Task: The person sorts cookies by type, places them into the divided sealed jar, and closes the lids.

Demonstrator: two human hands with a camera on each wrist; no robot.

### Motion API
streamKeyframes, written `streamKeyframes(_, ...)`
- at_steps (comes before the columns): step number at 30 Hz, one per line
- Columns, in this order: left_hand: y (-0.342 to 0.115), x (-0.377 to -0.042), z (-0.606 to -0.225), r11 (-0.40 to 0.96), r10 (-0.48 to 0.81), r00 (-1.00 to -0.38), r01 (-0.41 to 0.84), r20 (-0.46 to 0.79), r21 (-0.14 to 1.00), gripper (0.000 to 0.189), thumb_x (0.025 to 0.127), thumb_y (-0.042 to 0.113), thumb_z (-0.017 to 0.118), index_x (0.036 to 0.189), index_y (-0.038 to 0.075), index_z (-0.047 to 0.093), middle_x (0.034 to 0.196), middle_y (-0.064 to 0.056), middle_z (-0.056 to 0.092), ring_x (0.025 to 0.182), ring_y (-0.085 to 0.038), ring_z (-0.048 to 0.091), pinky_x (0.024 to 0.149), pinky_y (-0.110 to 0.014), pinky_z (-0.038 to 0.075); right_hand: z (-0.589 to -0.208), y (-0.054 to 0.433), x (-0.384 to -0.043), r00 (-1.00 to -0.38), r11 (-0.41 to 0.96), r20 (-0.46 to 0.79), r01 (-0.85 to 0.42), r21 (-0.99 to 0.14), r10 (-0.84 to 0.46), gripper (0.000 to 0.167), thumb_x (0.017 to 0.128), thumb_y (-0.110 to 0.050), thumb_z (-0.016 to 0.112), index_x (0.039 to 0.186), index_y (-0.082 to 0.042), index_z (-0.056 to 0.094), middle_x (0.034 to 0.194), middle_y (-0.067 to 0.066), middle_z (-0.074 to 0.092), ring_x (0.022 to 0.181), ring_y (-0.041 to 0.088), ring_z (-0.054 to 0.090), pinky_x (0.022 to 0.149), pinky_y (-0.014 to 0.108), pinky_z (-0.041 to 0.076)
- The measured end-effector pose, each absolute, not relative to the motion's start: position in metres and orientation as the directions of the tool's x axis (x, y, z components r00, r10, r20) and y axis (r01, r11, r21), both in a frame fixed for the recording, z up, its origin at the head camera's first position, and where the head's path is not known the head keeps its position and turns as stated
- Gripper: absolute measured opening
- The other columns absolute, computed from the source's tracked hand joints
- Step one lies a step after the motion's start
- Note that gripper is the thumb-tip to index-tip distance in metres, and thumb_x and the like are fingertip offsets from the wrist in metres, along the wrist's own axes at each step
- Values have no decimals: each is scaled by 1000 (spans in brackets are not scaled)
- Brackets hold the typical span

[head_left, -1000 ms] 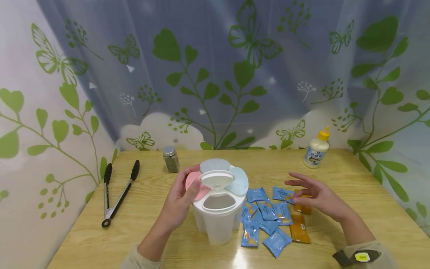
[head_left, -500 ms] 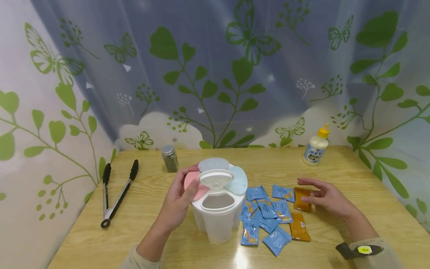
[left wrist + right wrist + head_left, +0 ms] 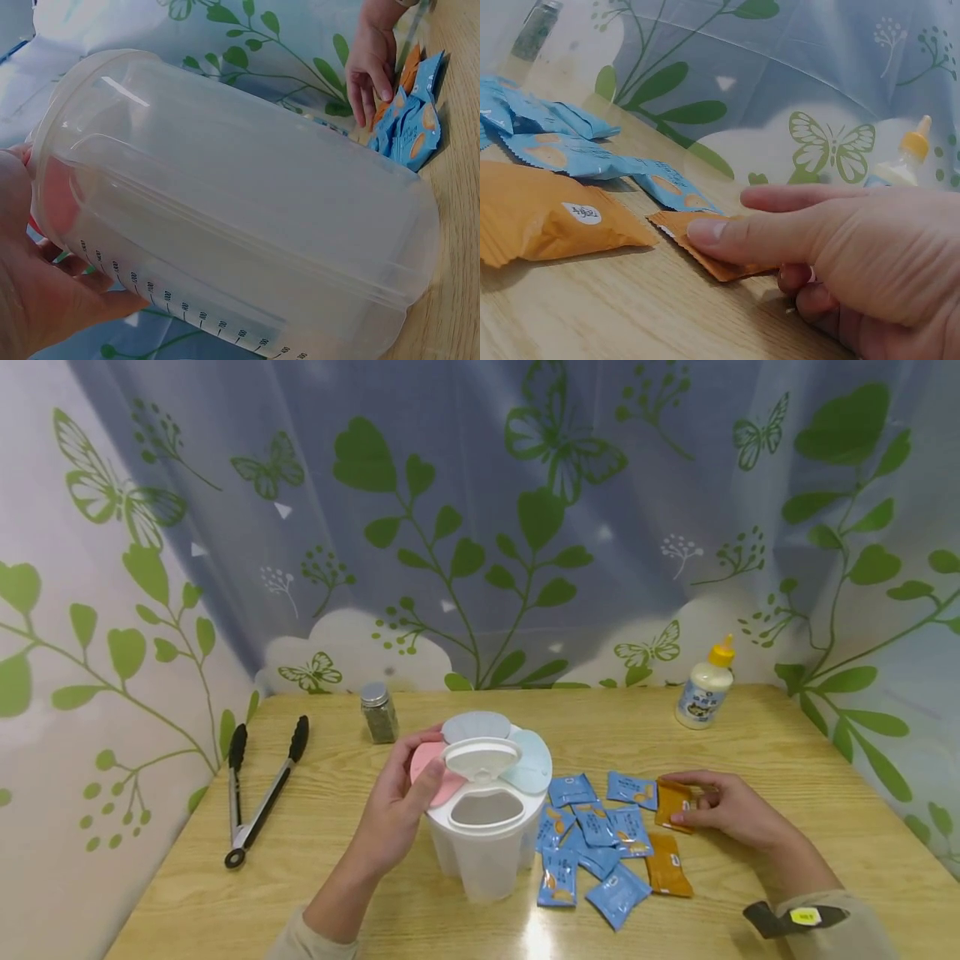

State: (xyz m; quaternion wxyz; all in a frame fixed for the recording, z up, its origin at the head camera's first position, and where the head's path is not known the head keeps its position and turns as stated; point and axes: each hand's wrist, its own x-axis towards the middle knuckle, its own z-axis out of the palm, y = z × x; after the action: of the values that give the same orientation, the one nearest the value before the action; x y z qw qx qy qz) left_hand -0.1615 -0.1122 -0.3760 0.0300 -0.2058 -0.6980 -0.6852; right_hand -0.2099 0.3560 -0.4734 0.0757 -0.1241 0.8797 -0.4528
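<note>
My left hand (image 3: 396, 814) grips the side of a clear plastic storage canister (image 3: 489, 864), thumb over the rim by the pink lid (image 3: 444, 787). The canister's white top has several flap lids; the white front flap (image 3: 483, 762) stands raised over an uncovered opening. Measuring marks run down the wall in the left wrist view. On the right, my right hand (image 3: 738, 810) pinches an orange snack packet (image 3: 669, 800) lying on the table, thumb on its near face and the index finger along its far edge. A second orange packet (image 3: 669, 867) lies just nearer.
Several blue snack packets (image 3: 597, 825) lie in a loose pile between the canister and my right hand. Metal tongs (image 3: 258, 806) lie spread at left. A spice jar (image 3: 380, 717) and a yellow-capped squeeze bottle (image 3: 705, 693) stand near the table's back edge.
My right hand has moved from over the blue packet's edge, slightly rightward and down, and its fingers have closed onto the orange packet. The left hand and canister have stayed in place.
</note>
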Motion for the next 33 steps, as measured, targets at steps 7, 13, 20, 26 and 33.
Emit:
streamKeyframes(7,-112,-162,-377,-32,255,-912,325,322,945,36,106,15,45,138,0,39,156,-14,37,131,-8,49,102,-24,50,-470,352,-210,-963,623,-17,-161,-766,-270,50,81,-26,83,123,-6,64,131,23,58,73,5,53,62,23,47)
streamKeyframes(13,-114,-162,-378,-23,252,-910,334,329,942,36,106,15,46,138,1,39,155,-13,37,130,-9,50,101,-23,50,-469,354,-212,-974,650,-42,-116,-751,-222,50,83,-31,81,125,-9,65,131,19,60,80,7,58,67,24,51)
streamKeyframes(20,-113,-162,-378,-11,254,-910,336,328,942,36,106,15,46,139,1,39,155,-13,37,131,-8,49,101,-21,49,-465,356,-211,-979,549,-62,-55,-834,-192,52,89,-28,76,133,-6,59,136,20,55,76,9,60,64,26,53)
streamKeyframes(26,-111,-161,-378,-4,255,-913,330,320,944,36,106,15,45,139,1,39,156,-12,38,131,-8,49,101,-20,49,-455,354,-208,-981,492,-38,-61,-868,-189,55,92,-27,73,136,0,54,124,3,61,78,9,65,71,27,58)
streamKeyframes(33,-110,-161,-378,-12,243,-917,324,317,946,36,107,15,45,139,1,39,155,-11,38,130,-9,50,101,-20,49,-435,335,-202,-973,325,-29,-49,-944,-230,37,96,-17,68,129,-4,56,104,-14,64,80,6,62,72,28,58)
